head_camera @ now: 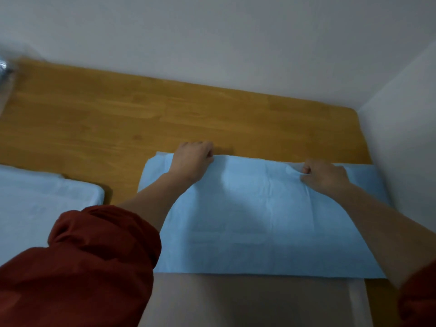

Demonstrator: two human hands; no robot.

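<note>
A light blue sheet (259,220) lies flat on the wooden table (118,119), its near edge over a pale whitish layer (247,303). My left hand (192,161) grips the sheet's far edge near the left corner, fingers curled over it. My right hand (324,177) pinches the far edge towards the right, bunching the fabric slightly. Both arms reach forward; the left wears a rolled-up rust-red sleeve.
A stack of pale blue folded sheets (42,204) sits at the left. A shiny wrapped object (6,67) is blurred at the far left corner. White walls (401,138) bound the table at the back and right.
</note>
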